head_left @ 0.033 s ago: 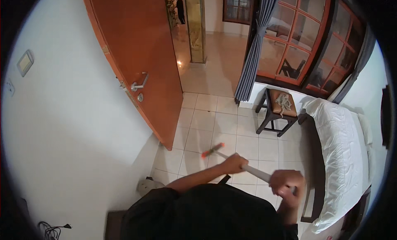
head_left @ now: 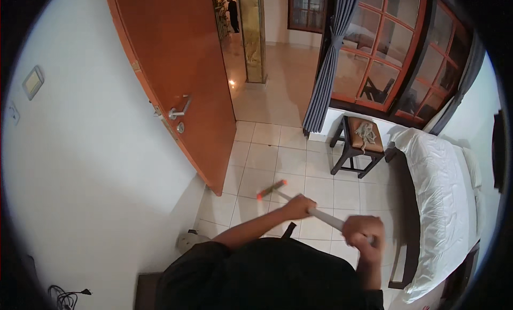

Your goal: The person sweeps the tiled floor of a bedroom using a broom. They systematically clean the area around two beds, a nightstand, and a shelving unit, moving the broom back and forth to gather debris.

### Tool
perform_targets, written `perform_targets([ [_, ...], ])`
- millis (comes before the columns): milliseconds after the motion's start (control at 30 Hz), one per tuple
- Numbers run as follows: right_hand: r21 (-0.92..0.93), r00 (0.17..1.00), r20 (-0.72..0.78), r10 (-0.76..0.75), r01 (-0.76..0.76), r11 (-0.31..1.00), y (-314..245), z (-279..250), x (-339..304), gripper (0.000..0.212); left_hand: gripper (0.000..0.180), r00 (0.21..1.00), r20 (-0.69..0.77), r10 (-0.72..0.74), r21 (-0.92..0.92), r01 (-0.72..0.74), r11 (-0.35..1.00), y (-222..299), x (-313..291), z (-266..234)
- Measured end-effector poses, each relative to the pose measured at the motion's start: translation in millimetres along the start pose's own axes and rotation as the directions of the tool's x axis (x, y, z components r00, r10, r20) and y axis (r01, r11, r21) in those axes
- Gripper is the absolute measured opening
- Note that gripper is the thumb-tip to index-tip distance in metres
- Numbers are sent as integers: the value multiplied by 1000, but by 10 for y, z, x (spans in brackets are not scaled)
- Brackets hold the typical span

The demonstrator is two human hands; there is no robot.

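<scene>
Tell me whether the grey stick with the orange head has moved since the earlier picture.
No. The grey stick with the orange head sits over the same floor tiles, right of the orange door, as before.

Pale square floor tiles (head_left: 278, 160) shine glossy, catching light. The tall orange-brown wooden door (head_left: 176, 69) looks smooth and satin, with a bright metal lever handle (head_left: 179, 111). The small dark wooden stool (head_left: 355, 144) has a tan cushioned top; the white bed sheet (head_left: 443, 192) is matt cloth.

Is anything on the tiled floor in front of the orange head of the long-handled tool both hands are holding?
Nothing visible: the left hand and right hand grip the grey long-handled tool, and the pale floor tiles around its orange head show only bare tile up to the orange wooden door.
</scene>
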State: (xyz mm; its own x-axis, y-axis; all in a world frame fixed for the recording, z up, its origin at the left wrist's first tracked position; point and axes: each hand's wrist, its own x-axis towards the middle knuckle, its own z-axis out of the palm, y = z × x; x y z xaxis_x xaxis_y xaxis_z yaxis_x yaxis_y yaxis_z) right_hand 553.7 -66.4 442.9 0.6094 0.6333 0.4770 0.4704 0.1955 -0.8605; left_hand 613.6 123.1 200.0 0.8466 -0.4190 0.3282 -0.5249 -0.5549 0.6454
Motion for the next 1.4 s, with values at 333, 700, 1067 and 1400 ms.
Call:
perform_targets([
  [333,-236,981,-11,191,-188,953,1697,53,-185,15,20,863,-71,-500,301,497,814,-1087,-74,528],
  [700,56,957,-200,211,-203,978,13,-450,101,29,23,996,88,1,-219,18,976,539,377,381],
  [1067,-135,966,-237,103,-138,981,1757,594,344,28,17,942,13,-337,293,318,901,-1526,-91,-341],
  [1400,-104,957,-193,216,-239,965,884,1064,754,29,22,981,179,-79,-219,118,968,-1317,-536,-292],
])
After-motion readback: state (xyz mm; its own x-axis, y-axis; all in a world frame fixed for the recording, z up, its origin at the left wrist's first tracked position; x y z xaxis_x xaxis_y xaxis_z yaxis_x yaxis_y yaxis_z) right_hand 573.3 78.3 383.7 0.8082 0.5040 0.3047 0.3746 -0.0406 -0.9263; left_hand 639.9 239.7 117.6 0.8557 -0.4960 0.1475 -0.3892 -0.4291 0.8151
